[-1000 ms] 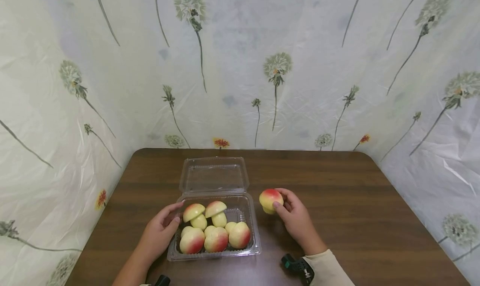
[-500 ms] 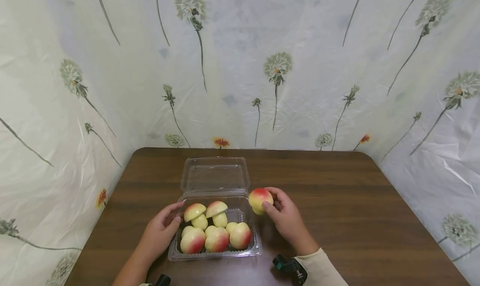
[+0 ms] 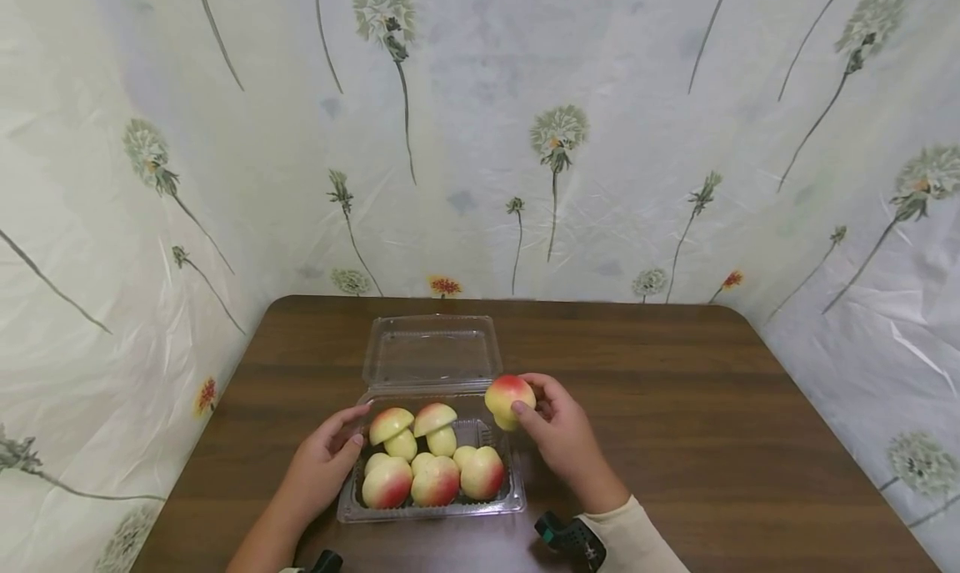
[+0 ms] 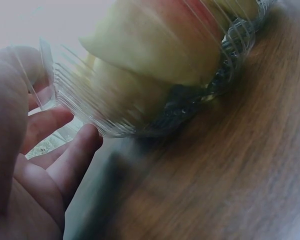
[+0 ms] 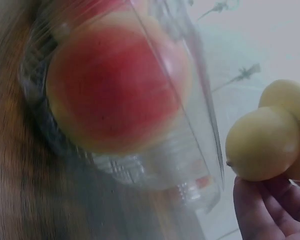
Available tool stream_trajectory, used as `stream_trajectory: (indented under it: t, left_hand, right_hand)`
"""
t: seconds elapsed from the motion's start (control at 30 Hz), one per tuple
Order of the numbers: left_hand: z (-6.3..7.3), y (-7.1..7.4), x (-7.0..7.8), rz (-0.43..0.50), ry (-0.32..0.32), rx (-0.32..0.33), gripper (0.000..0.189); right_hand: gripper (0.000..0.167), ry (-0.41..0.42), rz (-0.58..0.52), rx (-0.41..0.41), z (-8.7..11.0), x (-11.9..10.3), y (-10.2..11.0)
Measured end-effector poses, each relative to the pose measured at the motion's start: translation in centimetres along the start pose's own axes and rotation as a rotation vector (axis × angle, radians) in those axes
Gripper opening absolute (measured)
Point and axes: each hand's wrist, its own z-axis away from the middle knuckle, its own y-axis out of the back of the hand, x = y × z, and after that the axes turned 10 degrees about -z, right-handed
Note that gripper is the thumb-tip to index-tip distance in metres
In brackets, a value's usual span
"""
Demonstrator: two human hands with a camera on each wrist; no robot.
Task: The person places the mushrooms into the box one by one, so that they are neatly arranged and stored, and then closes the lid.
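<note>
My right hand (image 3: 566, 431) pinches a toy mushroom (image 3: 508, 396) with a red-and-yellow cap, above the right rim of a clear plastic clamshell box (image 3: 431, 513). In the right wrist view, the pale rounded stem of the held mushroom (image 5: 262, 142) faces the camera, outside the box wall. My left hand (image 3: 318, 464) grips the box at its left rim; its fingers (image 4: 75, 157) touch the ribbed side in the left wrist view. Inside, two mushrooms (image 3: 435, 420) stand at the back, and three others (image 3: 435, 480) lie in front with caps towards me. A gap shows at the back right.
The box's transparent lid (image 3: 432, 348) lies folded back on the dark wooden table (image 3: 675, 389). A pale curtain (image 3: 465, 139) with a dandelion print hangs behind the table and along both sides.
My right hand has carried the mushroom leftward, from the table beside the box to over its right rim. The left hand stays in place at the box's edge.
</note>
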Motion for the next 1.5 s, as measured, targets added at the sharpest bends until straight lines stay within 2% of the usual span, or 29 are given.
stream_trajectory:
  t: [0.3, 0.7, 1.0, 1.23, 1.5]
  left_hand:
    - [-0.1, -0.1, -0.1, 0.008, -0.009, 0.003, 0.04]
    - [-0.1, 0.0, 0.0, 0.023, 0.003, -0.016, 0.039]
    - [-0.2, 0.0, -0.1, 0.027, 0.008, -0.016, 0.039]
    - [-0.2, 0.0, -0.2, 0.037, 0.0, -0.018, 0.039]
    - [-0.1, 0.0, 0.0, 0.029, 0.012, -0.017, 0.039]
  right_hand:
    - [0.036, -0.032, 0.102, 0.001, -0.3, -0.2, -1.2]
    - [0.04, -0.005, 0.242, -0.017, -0.4, 0.4, -2.2]
    - [0.045, -0.002, 0.454, -0.076, -0.5, -0.5, -2.6]
    - [0.049, 0.039, 0.635, -0.106, -0.5, -0.7, -2.7]
    - [0.051, 0.023, 0.646, -0.094, -0.5, -0.6, -3.1]
